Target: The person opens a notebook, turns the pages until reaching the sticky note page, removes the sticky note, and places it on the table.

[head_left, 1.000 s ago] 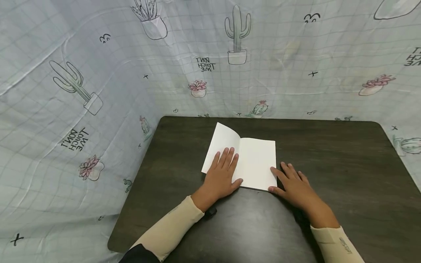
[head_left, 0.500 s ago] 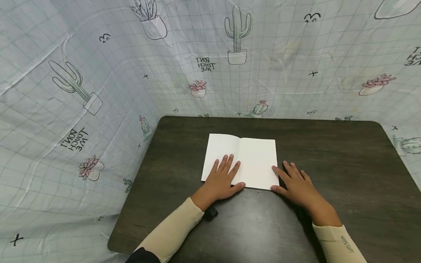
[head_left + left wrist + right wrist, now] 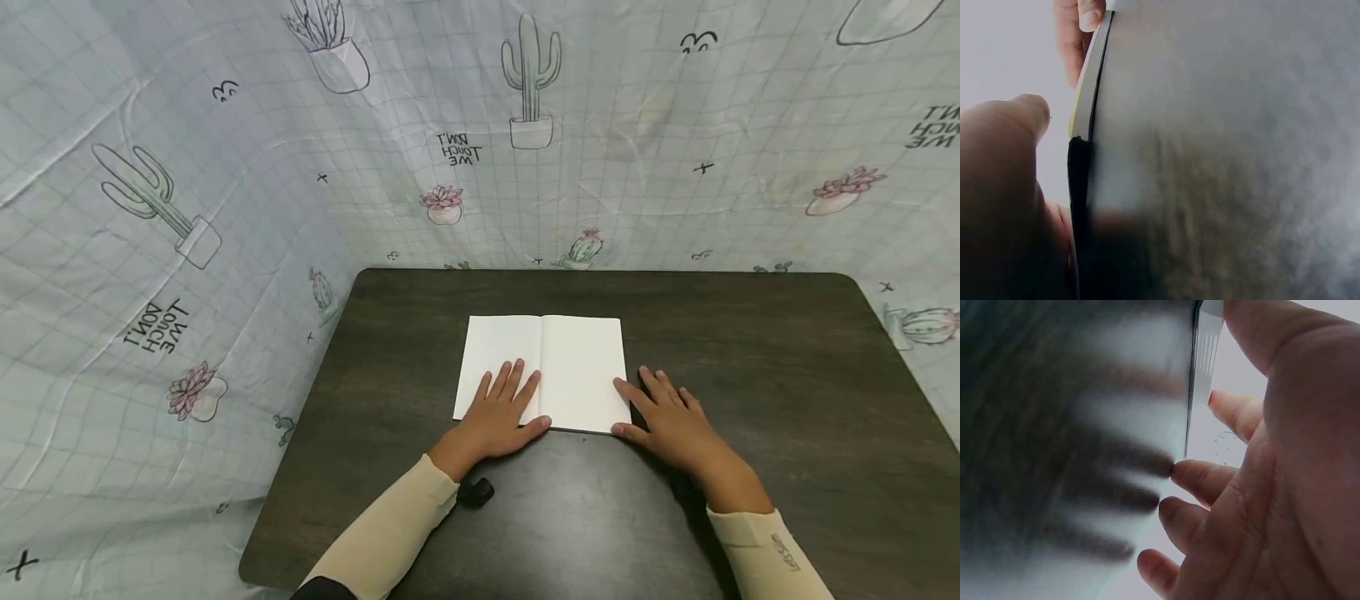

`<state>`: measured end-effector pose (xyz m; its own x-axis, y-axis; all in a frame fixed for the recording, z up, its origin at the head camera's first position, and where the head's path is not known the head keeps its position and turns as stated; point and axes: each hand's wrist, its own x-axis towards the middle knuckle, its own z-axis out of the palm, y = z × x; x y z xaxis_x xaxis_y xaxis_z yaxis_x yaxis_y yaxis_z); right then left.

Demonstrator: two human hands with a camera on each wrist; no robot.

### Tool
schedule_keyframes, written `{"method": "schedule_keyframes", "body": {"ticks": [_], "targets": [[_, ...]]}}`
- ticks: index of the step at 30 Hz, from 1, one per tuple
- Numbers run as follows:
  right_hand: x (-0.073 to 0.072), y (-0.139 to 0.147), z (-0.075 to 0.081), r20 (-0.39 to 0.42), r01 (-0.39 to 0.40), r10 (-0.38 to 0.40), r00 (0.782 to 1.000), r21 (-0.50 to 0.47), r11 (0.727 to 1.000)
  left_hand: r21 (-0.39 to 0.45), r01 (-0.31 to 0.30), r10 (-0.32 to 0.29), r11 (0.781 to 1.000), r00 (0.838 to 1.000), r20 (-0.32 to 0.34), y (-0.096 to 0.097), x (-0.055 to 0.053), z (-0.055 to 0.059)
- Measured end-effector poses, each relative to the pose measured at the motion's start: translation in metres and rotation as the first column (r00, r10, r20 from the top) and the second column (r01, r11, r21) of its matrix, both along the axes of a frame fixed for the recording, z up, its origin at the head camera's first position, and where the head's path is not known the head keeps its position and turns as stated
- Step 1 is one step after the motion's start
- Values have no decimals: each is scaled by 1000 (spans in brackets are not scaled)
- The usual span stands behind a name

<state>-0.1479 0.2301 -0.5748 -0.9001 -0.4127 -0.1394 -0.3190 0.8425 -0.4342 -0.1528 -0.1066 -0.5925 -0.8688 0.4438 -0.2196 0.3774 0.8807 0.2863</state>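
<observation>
A notebook (image 3: 581,367) lies spread on the table, both visible pages blank and white. My left hand (image 3: 495,421) rests flat on the left page with fingers spread, its thumb pointing toward the lower end of the fold. At the right edge is my right hand (image 3: 675,425), its index fingertip and thumb touching the page's side while the other fingers reach onto the table. In the left wrist view the notebook's page block (image 3: 1090,81) shows above a dark cover. The right wrist view has the page edges (image 3: 1205,356) beside the thumb and index finger.
The dark wooden table (image 3: 750,333) has rounded far corners. A white curtain (image 3: 637,192) printed with cacti hangs behind it and along the left side. Beneath the left wrist is a small black device (image 3: 476,493).
The left page, lifted and curved before, has come down flat under my left hand, which slid slightly toward the body. My right hand has stayed at the right edge.
</observation>
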Motion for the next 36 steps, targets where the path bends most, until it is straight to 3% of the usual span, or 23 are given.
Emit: {"method": "schedule_keyframes", "body": {"ticks": [11,22,28,36], "targets": [[7,-1,4,-31,-5,5,1000,-11,1000,-52,3,-7,999,997,-75,10,10,14],[10,5,4,-53,13,-12,999,15,1000,-165,118,-152,979,966,-210,37,5,31],[13,10,5,-78,27,-24,997,31,999,-211,162,-207,964,954,-218,52,1,32],[16,15,10,-79,51,-48,996,34,998,-238,192,-242,952,950,-199,63,-2,34]]}}
